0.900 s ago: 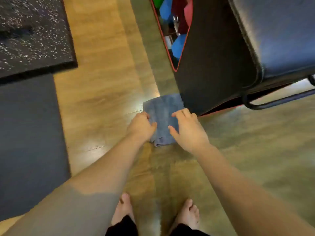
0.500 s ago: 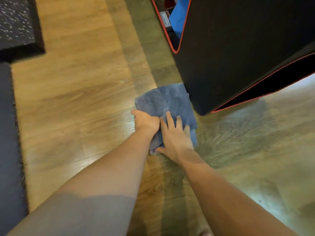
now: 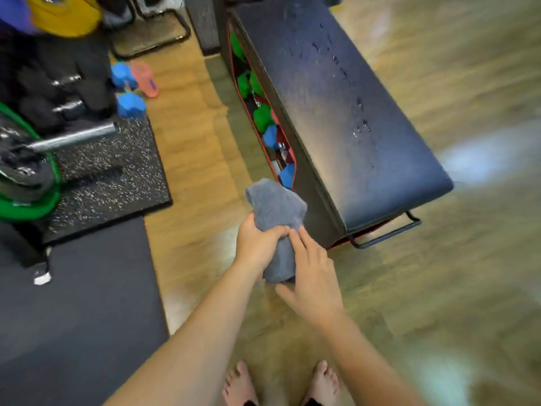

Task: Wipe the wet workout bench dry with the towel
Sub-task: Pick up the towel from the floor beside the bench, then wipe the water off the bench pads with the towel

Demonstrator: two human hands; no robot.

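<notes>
A grey-blue towel [image 3: 276, 210] is bunched up in the air just in front of the near left corner of the bench. My left hand [image 3: 256, 246] grips its middle. My right hand [image 3: 311, 276] holds its lower part, fingers wrapped around the cloth. The black padded workout bench [image 3: 345, 112] runs away from me at the upper right. Water droplets [image 3: 361, 126] lie along the right side of its top.
An open side compartment [image 3: 265, 124] of the bench holds green and blue dumbbells. At the left sit a barbell with a green plate [image 3: 26, 183], a speckled rubber mat [image 3: 111, 177], a dark mat [image 3: 73, 303] and loose blue dumbbells [image 3: 130, 104]. My bare feet stand on the wood floor [image 3: 453, 288].
The towel has come up off the floor in both hands. My view has risen and pulled back, so the whole bench top with its droplets now shows.
</notes>
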